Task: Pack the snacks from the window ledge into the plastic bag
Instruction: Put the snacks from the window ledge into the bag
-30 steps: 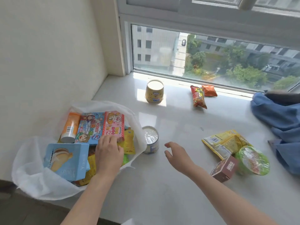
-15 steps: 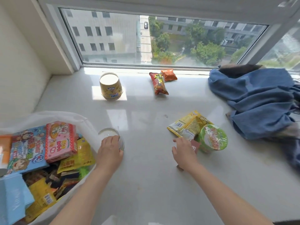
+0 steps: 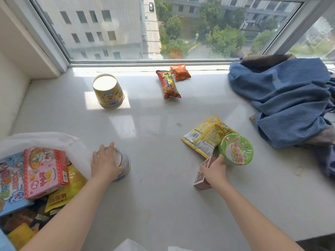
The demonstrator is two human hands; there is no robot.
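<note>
My left hand grips a small round can with a clear lid, standing on the ledge beside the white plastic bag. The bag at the lower left holds a pink box, a blue box and several packets. My right hand grips a small brown box lying on the ledge. Just beyond it a green-lidded cup lies on its side against a yellow packet. Farther back lie a red packet, an orange packet and an upturned yellow cup.
A crumpled blue cloth covers the right end of the white ledge. The window runs along the back and a wall closes the left side.
My left hand left the bag and took hold of the round can. My right hand reached right to the brown box and closed on it. The view swung right.
</note>
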